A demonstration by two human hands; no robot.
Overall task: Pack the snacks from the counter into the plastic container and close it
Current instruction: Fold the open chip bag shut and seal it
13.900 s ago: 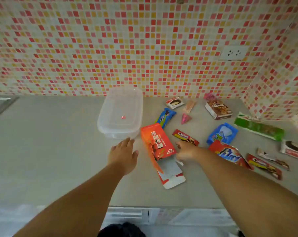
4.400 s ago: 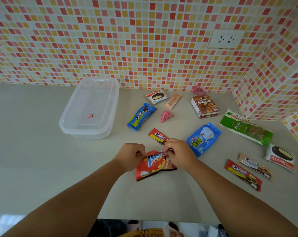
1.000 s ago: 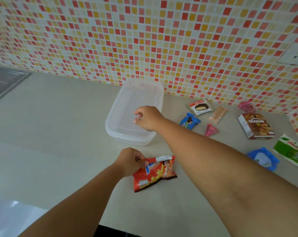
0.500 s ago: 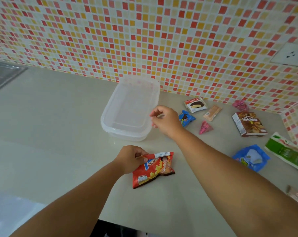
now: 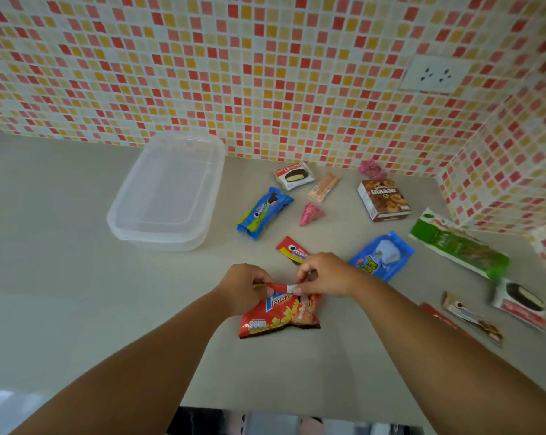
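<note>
A red potato-chip bag point(image 5: 281, 315) lies on the grey counter in front of me. My left hand point(image 5: 241, 288) pinches its top edge at the left, and my right hand point(image 5: 326, 274) pinches the same edge at the right. The clear plastic container point(image 5: 168, 193) stands behind and to the left, with its lid on. Scattered to the right lie a blue Oreo pack point(image 5: 263, 211), a small red Oreo pack point(image 5: 292, 251) partly under my right hand, a blue pouch point(image 5: 383, 255), a brown box point(image 5: 384, 199) and a green packet point(image 5: 458, 244).
A choco-pie pack point(image 5: 293, 175), a peach wafer point(image 5: 323, 187) and two pink candies point(image 5: 310, 213) lie near the tiled wall. More packs point(image 5: 519, 302) sit at the far right by the corner wall. The counter's front edge point(image 5: 265, 406) runs below my forearms.
My right hand has come back from the container to the chip bag and taken hold of its top edge. The left hand has stayed on the bag.
</note>
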